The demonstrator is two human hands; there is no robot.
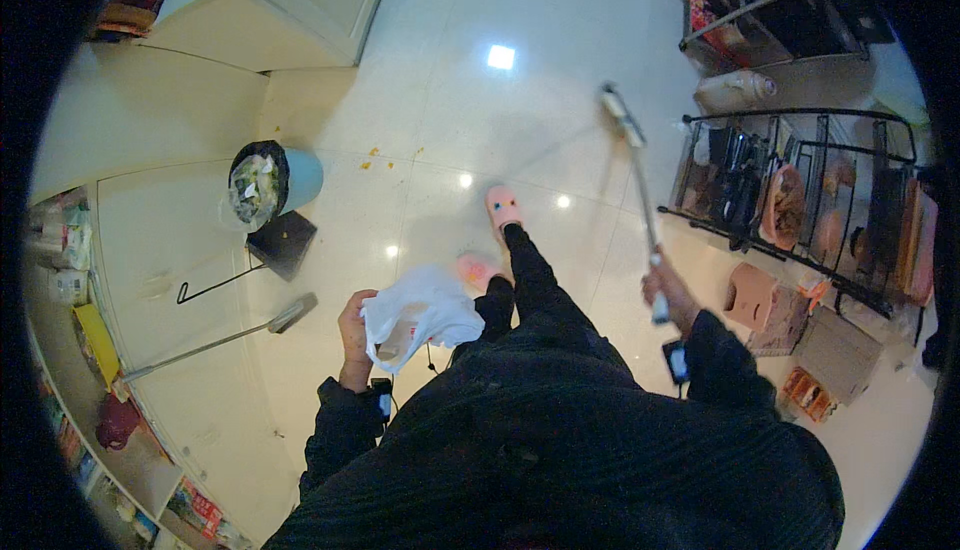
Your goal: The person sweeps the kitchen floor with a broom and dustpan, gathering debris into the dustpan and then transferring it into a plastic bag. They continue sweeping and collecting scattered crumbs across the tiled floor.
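Note:
My left hand (355, 332) grips a white plastic carrier bag (424, 306) at its edge, and the bag's mouth sags open toward me. In my right hand (670, 287) is the handle of a long-handled floor-cleaning tool (642, 194). Its narrow head (622, 115) points away from me and is blurred, so I cannot tell its exact kind or whether it touches the floor. Pink clogs (503, 206) are on my feet, between the two hands. Small orange-yellow scraps (367, 165) lie on the pale tiled floor (450, 122) ahead to the left.
Left, a blue bin (304, 175) with a black liner holds rubbish, beside a black dustpan (289, 246). A second long-handled tool (217, 346) lies nearby. Shelves (139, 467) line the left edge. Right stand a black metal shoe rack (795, 119), cardboard boxes (836, 351) and a white container (735, 90).

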